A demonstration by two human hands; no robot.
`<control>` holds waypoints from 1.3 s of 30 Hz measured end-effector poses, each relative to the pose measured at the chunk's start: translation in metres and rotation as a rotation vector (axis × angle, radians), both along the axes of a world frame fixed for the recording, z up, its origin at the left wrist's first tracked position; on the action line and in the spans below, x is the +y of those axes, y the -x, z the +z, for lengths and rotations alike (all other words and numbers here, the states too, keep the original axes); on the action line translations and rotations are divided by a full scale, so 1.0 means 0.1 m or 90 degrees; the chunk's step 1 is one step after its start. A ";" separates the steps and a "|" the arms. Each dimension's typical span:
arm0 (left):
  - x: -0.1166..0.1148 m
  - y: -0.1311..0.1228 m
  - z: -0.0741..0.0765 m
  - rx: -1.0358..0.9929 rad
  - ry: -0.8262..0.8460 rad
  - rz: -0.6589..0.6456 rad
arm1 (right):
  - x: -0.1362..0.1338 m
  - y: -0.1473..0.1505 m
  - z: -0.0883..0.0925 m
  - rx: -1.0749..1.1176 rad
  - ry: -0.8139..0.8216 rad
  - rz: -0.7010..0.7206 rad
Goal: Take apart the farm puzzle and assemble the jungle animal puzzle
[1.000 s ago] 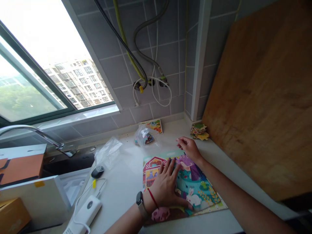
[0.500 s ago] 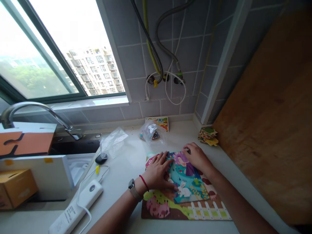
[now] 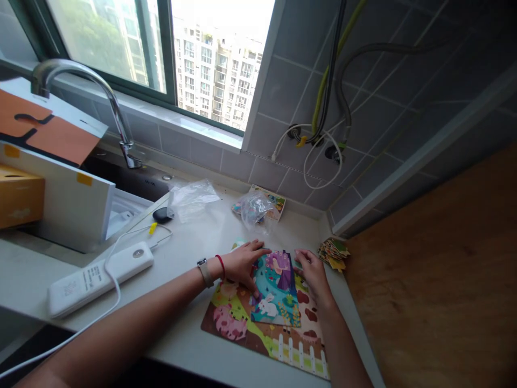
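Observation:
A teal jigsaw puzzle (image 3: 276,285) with a white rabbit and a purple upper part lies on a larger farm-scene board (image 3: 242,318) with a pink pig and a white fence. My left hand (image 3: 242,264) rests with spread fingers on the left side of the teal puzzle, covering part of it and of the board. At the puzzle's upper right edge is my right hand (image 3: 313,272), its fingers bent, thumb and forefinger apart. I see nothing held between them. A watch and a red cord circle my left wrist.
A stack of puzzle pieces (image 3: 333,253) lies by the wooden panel (image 3: 436,275). Behind the board are a bagged bundle (image 3: 255,207) and a clear plastic bag (image 3: 194,196). To the left are a white power bank (image 3: 100,280) with a cable and a sink (image 3: 137,180) holding boxes.
The view has turned and tilted, so the counter appears rotated. My right hand's fingers have moved from the teal puzzle's top edge to its upper right side. My left hand stays on the puzzle.

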State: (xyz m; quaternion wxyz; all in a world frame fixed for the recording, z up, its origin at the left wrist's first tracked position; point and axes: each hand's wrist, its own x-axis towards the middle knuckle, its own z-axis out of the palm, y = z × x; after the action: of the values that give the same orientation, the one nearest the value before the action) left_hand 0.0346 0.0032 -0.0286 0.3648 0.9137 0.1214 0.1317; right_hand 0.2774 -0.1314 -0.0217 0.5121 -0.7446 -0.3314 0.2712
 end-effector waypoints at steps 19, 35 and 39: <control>0.12 0.05 0.02 0.011 0.005 -0.008 | -0.14 0.04 0.21 0.154 0.137 0.216; 0.19 0.03 0.02 -0.088 0.009 -0.039 | -0.02 0.01 0.07 0.008 0.047 0.078; 0.18 0.01 -0.01 -0.134 0.015 0.004 | 0.01 0.03 -0.05 -0.203 0.056 0.074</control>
State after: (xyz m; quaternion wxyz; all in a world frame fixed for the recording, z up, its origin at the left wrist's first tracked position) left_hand 0.0341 0.0215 -0.0294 0.3857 0.8901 0.0870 0.2268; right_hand 0.2746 -0.1305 -0.0267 0.4037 -0.7794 -0.4386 0.1931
